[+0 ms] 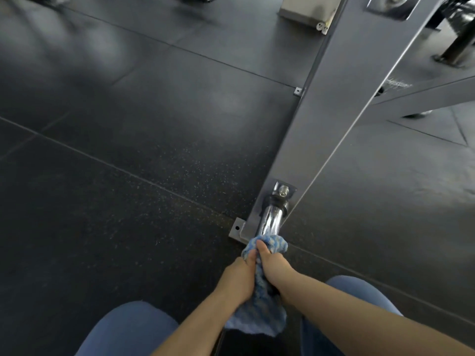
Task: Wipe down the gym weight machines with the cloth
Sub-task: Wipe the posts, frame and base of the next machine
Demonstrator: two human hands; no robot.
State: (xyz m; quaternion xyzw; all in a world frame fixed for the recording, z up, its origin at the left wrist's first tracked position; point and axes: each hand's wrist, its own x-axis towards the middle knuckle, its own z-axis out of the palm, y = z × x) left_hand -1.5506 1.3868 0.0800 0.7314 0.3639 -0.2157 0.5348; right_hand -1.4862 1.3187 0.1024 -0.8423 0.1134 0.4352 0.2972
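Cloth (259, 299), blue and white, sits at lower centre of the frame, wrapped around the near end of a chrome bar (271, 223) and trailing down to a loose bunch between the person's knees. Both hands are closed on it side by side, touching each other. The left hand (237, 281) grips the cloth from the left with fingers curled around it; the right hand (273, 267) grips from the right, thumb laid forward along the top of the fabric. Whether the bar runs on inside the cloth under the hands cannot be told, as the fabric covers that part. The bare chrome section rises from the cloth toward the upper right and ends at a black collar (276, 201) and a bolt (282, 190), fixed to a grey metal beam (334, 119). The beam runs from the centre of the frame up to the upper right corner, lying on the dark speckled floor (128, 176), with a small bracket (237, 227) at its near corner, just left of the cloth. A thin cable (359, 119) runs along the right edge of the beam. A second grey bar (424, 96) branches off at the right edge. Blue trouser legs (133, 330) fill the bottom of the frame on either side of the forearms.
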